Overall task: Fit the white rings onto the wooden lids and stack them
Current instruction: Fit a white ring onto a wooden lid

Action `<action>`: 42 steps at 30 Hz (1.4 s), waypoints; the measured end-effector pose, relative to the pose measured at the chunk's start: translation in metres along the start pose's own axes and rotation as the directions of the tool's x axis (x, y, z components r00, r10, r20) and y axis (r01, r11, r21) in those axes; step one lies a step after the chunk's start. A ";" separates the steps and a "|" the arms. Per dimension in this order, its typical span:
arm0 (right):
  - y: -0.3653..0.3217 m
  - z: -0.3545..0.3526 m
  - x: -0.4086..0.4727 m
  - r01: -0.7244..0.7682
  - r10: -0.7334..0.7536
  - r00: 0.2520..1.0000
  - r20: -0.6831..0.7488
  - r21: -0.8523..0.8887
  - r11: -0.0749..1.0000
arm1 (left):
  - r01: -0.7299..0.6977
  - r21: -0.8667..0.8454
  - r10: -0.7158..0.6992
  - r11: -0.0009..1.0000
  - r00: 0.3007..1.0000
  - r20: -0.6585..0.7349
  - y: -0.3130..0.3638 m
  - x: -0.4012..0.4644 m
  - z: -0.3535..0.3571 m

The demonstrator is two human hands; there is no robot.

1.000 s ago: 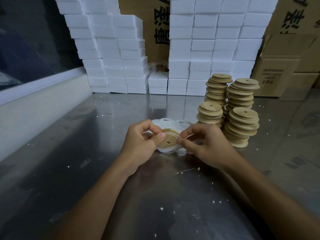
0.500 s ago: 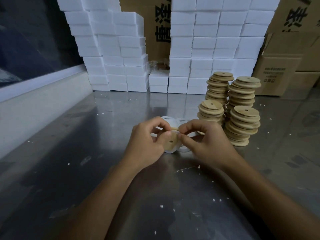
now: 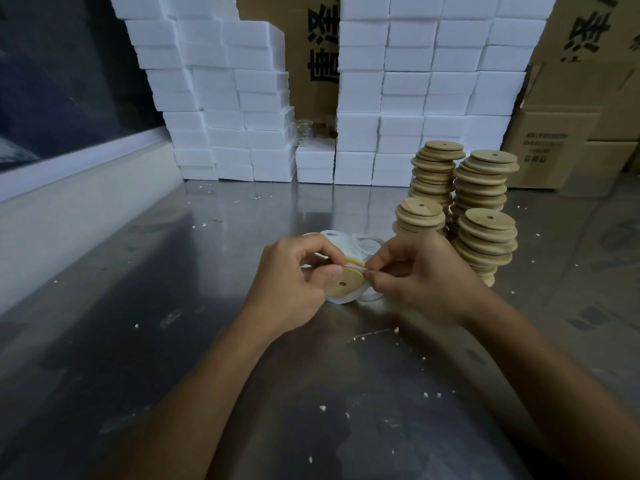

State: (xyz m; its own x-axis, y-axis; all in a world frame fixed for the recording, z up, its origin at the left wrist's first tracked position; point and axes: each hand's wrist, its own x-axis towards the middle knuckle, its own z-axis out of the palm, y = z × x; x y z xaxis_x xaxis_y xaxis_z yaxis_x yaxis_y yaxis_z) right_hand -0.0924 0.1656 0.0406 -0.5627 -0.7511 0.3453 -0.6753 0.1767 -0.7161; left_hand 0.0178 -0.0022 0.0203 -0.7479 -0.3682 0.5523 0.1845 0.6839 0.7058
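My left hand (image 3: 289,277) grips a round wooden lid (image 3: 344,282) with a small centre hole, tilted toward me above the steel table. My right hand (image 3: 415,271) pinches the lid's right edge, where a white ring (image 3: 349,298) shows along the rim. Loose white rings (image 3: 353,242) lie on the table just behind my hands, partly hidden by them. Several stacks of wooden lids (image 3: 485,237) stand right of my hands, the nearest one close to my right hand's knuckles.
Walls of white foam boxes (image 3: 415,98) line the back of the steel table (image 3: 207,341). Cardboard cartons (image 3: 568,140) stand at the back right. A pale ledge (image 3: 69,216) runs along the left. White crumbs are scattered over the tabletop.
Both hands have lifted the lid slightly and tipped it toward me. My right fingers have moved in along the lid's edge with the ring.
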 end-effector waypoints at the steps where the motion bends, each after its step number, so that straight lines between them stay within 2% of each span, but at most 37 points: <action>1: 0.001 0.000 0.000 0.003 -0.003 1.000 0.006 0.010 1.000 | 0.004 -0.005 -0.005 1.000 1.000 -0.005 0.000 0.000 0.000; 7: 0.011 0.007 0.001 -0.023 0.022 0.999 -0.025 -0.009 1.000 | 0.072 -0.099 -0.078 0.992 0.995 -0.054 -0.004 0.001 0.001; 15: 0.017 0.016 0.001 -0.014 0.035 0.988 -0.148 0.144 0.989 | 0.140 -0.228 -0.164 0.964 0.982 -0.090 -0.005 0.000 0.005; 23: 0.012 0.016 0.001 0.011 -0.007 0.992 -0.122 0.032 0.999 | 0.028 0.023 -0.026 0.999 0.996 -0.085 -0.011 0.001 0.000; 31: 0.011 0.011 0.002 -0.006 0.010 0.992 -0.124 0.029 1.000 | 0.000 0.042 0.003 0.999 0.997 -0.078 -0.011 0.000 0.000; 37: 0.008 0.015 0.000 0.033 -0.031 0.991 -0.131 0.009 0.999 | 0.062 -0.037 -0.066 0.997 0.991 -0.120 -0.011 0.000 0.001; 42: 0.011 0.016 0.001 -0.014 0.035 0.975 -0.220 0.098 0.995 | 0.132 -0.184 -0.161 0.974 0.976 -0.149 -0.010 0.001 0.006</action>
State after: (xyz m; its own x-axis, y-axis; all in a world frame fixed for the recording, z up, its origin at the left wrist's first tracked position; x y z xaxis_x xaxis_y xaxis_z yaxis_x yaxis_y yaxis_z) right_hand -0.0927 0.1569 0.0235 -0.6769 -0.5865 0.4447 -0.6177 0.1240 -0.7766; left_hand 0.0117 -0.0054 0.0109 -0.6641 -0.5632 0.4918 0.1984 0.5014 0.8422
